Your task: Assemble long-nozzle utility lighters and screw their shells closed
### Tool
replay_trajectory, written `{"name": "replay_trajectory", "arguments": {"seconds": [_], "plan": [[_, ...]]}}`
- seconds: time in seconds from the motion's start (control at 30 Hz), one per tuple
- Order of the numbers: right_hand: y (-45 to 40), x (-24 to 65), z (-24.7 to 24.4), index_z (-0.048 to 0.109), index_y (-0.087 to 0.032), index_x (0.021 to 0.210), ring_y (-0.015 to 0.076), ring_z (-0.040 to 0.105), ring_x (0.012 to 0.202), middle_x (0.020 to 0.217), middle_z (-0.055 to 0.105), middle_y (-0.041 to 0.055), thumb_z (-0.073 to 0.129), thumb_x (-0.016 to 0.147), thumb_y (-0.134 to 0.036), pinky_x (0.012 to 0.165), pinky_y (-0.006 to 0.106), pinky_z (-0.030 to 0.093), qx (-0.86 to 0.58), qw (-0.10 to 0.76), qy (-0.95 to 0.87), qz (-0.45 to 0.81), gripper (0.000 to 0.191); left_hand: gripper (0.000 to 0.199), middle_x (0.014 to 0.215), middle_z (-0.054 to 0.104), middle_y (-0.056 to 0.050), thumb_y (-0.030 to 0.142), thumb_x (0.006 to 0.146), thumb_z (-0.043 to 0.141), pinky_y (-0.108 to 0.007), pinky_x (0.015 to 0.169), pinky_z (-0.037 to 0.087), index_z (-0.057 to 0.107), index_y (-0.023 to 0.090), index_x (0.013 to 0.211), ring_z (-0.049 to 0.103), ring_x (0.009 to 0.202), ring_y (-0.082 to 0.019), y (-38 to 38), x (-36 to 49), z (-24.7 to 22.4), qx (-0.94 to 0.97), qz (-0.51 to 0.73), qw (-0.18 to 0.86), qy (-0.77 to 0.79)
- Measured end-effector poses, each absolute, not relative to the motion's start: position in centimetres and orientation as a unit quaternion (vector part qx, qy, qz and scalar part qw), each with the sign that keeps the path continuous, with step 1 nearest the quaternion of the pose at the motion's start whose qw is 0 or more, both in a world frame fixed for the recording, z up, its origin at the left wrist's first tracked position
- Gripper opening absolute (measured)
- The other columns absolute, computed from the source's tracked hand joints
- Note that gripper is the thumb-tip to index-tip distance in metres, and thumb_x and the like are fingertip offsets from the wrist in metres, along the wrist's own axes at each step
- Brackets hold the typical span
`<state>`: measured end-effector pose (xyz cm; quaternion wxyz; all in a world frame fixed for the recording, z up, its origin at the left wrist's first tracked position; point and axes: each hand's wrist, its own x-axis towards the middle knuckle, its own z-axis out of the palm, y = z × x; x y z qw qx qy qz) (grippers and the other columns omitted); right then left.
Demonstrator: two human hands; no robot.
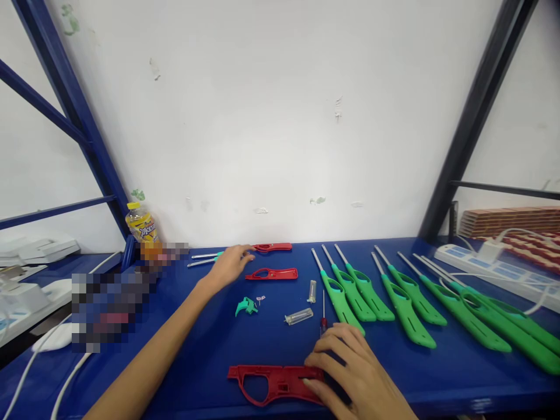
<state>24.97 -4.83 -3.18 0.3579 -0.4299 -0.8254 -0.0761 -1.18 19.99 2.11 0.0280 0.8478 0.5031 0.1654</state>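
Note:
My right hand (350,370) grips the right end of a red lighter shell half (273,382) at the table's front, thumb on its inner face and fingers over its upper edge. Farther back, my left hand (230,265) has its fingers apart and curved beside another red shell half (275,247), whose left end they cover. Whether they touch it I cannot tell. Metal lighter tubes (203,259) lie partly behind that hand. A third red half (280,273) lies just in front. Nearby are a teal trigger piece (246,306), small pale parts (260,300), and two clear fuel tanks (298,317).
A screwdriver (324,321) lies beyond my right hand. Several green long-necked lighters (402,309) fan across the right. Power strips (503,271) stand at both sides, with white cables. A yellow-capped drink bottle (143,227) stands back left. A white wall (284,128) bounds the blue table (188,361).

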Motion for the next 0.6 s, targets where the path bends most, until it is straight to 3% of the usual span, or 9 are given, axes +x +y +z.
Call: {"name": "replay_trajectory", "arguments": {"seconds": [0.13, 0.33, 0.6], "plan": [[-4.9, 25.0, -2.7, 0.07, -0.029, 0.112, 0.0243, 0.072, 0.089, 0.096, 0.077, -0.001, 0.087, 0.079, -0.058, 0.09, 0.04, 0.056, -0.401, 0.347, -0.839, -0.124, 0.047, 0.035, 0.135, 0.065, -0.011, 0.037, 0.102, 0.067, -0.049, 0.097, 0.059, 0.064, 0.019, 0.132, 0.067, 0.116, -0.027, 21.1, -5.4, 1.5, 0.791, 0.174, -0.04, 0.585], [-4.6, 24.8, -3.3, 0.071, -0.029, 0.11, 0.0226, 0.072, 0.088, 0.093, 0.076, -0.0034, 0.092, 0.078, -0.04, 0.094, 0.04, 0.055, -0.401, 0.352, -0.835, -0.131, 0.04, 0.036, 0.133, 0.065, -0.011, 0.037, 0.102, 0.068, -0.048, 0.094, 0.06, 0.063, 0.018, 0.132, 0.068, 0.112, -0.026, 21.5, -8.8, -0.3, 0.781, 0.13, -0.051, 0.609], [-4.8, 24.9, -3.8, 0.072, -0.03, 0.111, 0.0211, 0.073, 0.089, 0.095, 0.076, -0.005, 0.091, 0.079, -0.041, 0.098, 0.039, 0.055, -0.412, 0.356, -0.831, -0.115, 0.039, 0.035, 0.132, 0.066, -0.011, 0.037, 0.102, 0.068, -0.047, 0.093, 0.06, 0.064, 0.018, 0.131, 0.068, 0.111, -0.026, 20.9, -8.7, 0.0, 0.797, 0.08, -0.07, 0.594]]}}
